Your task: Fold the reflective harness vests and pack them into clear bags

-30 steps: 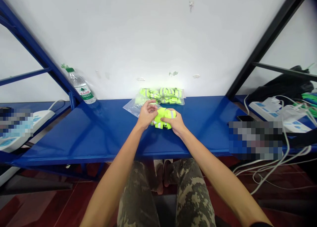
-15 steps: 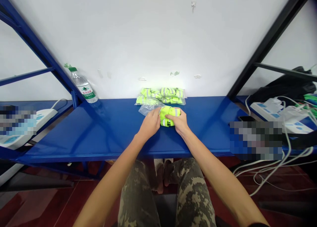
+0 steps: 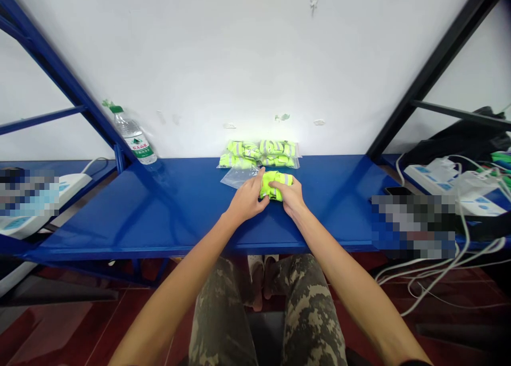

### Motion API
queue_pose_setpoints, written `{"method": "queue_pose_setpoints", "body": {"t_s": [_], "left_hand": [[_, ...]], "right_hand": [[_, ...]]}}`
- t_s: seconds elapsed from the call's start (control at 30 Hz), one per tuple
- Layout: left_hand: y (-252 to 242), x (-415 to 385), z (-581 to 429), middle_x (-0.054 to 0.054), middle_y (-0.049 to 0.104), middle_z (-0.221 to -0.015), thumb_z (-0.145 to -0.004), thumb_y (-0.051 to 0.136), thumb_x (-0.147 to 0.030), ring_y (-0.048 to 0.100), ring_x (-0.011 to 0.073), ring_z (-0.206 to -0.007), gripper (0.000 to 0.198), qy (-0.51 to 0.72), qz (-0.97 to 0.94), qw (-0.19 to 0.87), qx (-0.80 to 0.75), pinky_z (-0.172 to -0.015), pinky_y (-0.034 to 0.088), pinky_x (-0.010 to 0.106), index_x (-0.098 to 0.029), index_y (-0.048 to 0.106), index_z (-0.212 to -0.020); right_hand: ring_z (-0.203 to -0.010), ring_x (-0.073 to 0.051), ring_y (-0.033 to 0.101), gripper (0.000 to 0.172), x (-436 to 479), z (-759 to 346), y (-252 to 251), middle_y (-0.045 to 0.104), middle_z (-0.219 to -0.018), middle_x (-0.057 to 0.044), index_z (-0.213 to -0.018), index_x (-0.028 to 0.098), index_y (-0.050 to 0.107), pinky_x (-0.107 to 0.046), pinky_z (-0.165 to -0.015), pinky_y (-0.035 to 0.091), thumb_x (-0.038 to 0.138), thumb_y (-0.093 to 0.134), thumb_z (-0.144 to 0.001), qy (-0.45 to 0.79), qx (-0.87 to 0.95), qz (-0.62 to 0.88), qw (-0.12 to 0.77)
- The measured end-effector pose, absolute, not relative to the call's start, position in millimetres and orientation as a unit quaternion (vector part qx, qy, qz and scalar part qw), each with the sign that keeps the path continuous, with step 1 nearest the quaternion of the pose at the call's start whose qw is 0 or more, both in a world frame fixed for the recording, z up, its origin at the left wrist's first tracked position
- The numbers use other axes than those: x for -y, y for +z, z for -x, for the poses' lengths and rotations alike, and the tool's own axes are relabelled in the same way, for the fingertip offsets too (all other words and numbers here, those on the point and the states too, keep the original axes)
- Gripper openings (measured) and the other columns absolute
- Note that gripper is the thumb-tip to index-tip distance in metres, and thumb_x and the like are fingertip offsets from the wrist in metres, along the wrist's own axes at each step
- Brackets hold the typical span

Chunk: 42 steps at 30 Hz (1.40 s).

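Note:
A small folded neon-yellow vest with grey reflective stripes [image 3: 277,182] lies on the blue shelf [image 3: 167,211]. My left hand [image 3: 247,198] presses on its left side, fingers curled over the fabric. My right hand [image 3: 290,194] grips its right side with bent fingers. An empty clear plastic bag [image 3: 237,176] lies just left of the vest, under my left fingertips. Behind it, against the white wall, several bagged neon-yellow vests [image 3: 259,154] are stacked.
A water bottle with a green cap [image 3: 130,136] leans on the blue frame post at the back left. White power strips [image 3: 447,188] with tangled white cables [image 3: 439,270] sit at the right, another at the left [image 3: 48,204]. My camouflage-trousered knees [image 3: 267,313] are below the shelf edge.
Both hands have moved the vest away from me toward the wall and pressed it down into a tighter bundle. The clear bag now lies flatter beside it.

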<state>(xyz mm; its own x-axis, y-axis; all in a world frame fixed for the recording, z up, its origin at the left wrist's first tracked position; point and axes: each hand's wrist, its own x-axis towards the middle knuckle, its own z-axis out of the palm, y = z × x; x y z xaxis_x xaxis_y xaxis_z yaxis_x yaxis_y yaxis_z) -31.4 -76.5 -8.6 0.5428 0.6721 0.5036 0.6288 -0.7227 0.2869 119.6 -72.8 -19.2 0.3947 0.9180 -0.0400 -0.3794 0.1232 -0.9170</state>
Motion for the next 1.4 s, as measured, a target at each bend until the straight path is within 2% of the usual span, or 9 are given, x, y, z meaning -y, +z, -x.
{"method": "queue_pose_setpoints", "body": {"t_s": [0.17,0.37,0.47,0.7,0.97,1.1,1.23,1.33,1.4], "left_hand": [[-14.5,69.3,35.4,0.010,0.062,-0.096,-0.091,0.050,-0.025,0.060,0.0244,-0.090,0.076,0.300,-0.881,0.041,-0.363,-0.085,0.049,0.038,-0.013,0.015,-0.157],[-13.1,59.9,33.8,0.005,0.057,-0.093,-0.082,0.056,-0.012,0.056,0.0211,-0.087,0.087,0.322,-0.868,0.108,-0.362,-0.085,0.049,0.036,-0.017,0.014,-0.157],[-12.7,61.5,32.5,0.005,0.057,-0.094,-0.082,0.049,-0.006,0.054,0.0206,-0.088,0.083,0.309,-0.882,0.118,-0.335,-0.089,0.048,0.036,-0.017,0.015,-0.157],[-17.2,78.7,21.0,0.016,0.059,-0.118,-0.088,0.062,-0.040,0.055,0.0312,-0.109,0.077,0.337,-0.858,-0.012,-0.387,-0.097,0.047,0.044,-0.011,0.029,-0.150],[-8.9,53.9,12.0,0.020,0.059,-0.124,-0.097,0.044,-0.045,0.054,0.0339,-0.112,0.063,0.244,-0.878,-0.156,-0.381,-0.094,0.043,0.045,-0.008,0.035,-0.146],[-14.6,45.3,5.4,0.020,0.059,-0.128,-0.096,0.044,-0.030,0.055,0.0316,-0.110,0.056,0.255,-0.890,-0.103,-0.364,-0.094,0.044,0.042,-0.005,0.034,-0.145],[-23.4,45.7,2.4,0.013,0.064,-0.111,-0.078,0.052,-0.012,0.057,0.0286,-0.103,0.075,0.320,-0.864,0.003,-0.389,-0.092,0.045,0.041,-0.007,0.027,-0.149],[-26.4,49.1,0.9,0.011,0.065,-0.101,-0.070,0.053,-0.008,0.059,0.0281,-0.098,0.083,0.343,-0.836,0.056,-0.425,-0.090,0.047,0.041,-0.008,0.026,-0.149],[-26.2,51.7,-0.5,0.012,0.067,-0.100,-0.073,0.054,-0.010,0.062,0.0296,-0.095,0.082,0.325,-0.822,0.061,-0.463,-0.086,0.048,0.042,-0.009,0.027,-0.150]], "right_hand": [[-0.060,-0.014,0.062,0.044,70.6,-122.3,-19.9,0.068,-0.070,0.004,-0.085,0.016,0.062,-0.027,-0.058,0.052,0.016,0.079,-0.044,0.463,0.285,0.467,0.698],[-0.059,-0.014,0.063,0.041,68.6,-121.3,-19.6,0.069,-0.068,0.003,-0.081,0.016,0.062,-0.026,-0.054,0.053,0.013,0.078,-0.042,0.453,0.233,0.458,0.728],[-0.060,-0.015,0.065,0.038,66.5,-125.3,-18.3,0.070,-0.069,0.002,-0.079,0.015,0.064,-0.026,-0.053,0.054,0.012,0.077,-0.043,0.455,0.185,0.461,0.739],[-0.064,-0.017,0.068,0.039,66.4,-129.0,-16.6,0.072,-0.074,0.000,-0.082,0.014,0.066,-0.027,-0.056,0.058,0.012,0.079,-0.046,0.467,0.161,0.459,0.738],[-0.064,-0.013,0.065,0.041,62.3,-134.8,-22.2,0.070,-0.076,0.003,-0.087,0.016,0.064,-0.022,-0.055,0.055,0.016,0.079,-0.049,0.408,0.221,0.493,0.736],[-0.065,-0.012,0.064,0.053,63.2,-137.1,-22.6,0.067,-0.076,0.006,-0.100,0.021,0.062,-0.023,-0.058,0.056,0.018,0.079,-0.051,0.405,0.232,0.512,0.721],[-0.066,-0.014,0.063,0.051,63.5,-129.4,-25.1,0.066,-0.076,0.005,-0.098,0.021,0.061,-0.024,-0.055,0.055,0.020,0.078,-0.050,0.406,0.230,0.527,0.710],[-0.065,-0.014,0.062,0.047,57.9,-123.8,-28.0,0.066,-0.074,0.004,-0.094,0.019,0.061,-0.024,-0.054,0.053,0.021,0.077,-0.049,0.378,0.240,0.547,0.707],[-0.064,-0.013,0.060,0.043,51.6,-122.5,-28.7,0.065,-0.074,0.004,-0.090,0.019,0.062,-0.023,-0.055,0.051,0.020,0.077,-0.049,0.338,0.268,0.562,0.706]]}}
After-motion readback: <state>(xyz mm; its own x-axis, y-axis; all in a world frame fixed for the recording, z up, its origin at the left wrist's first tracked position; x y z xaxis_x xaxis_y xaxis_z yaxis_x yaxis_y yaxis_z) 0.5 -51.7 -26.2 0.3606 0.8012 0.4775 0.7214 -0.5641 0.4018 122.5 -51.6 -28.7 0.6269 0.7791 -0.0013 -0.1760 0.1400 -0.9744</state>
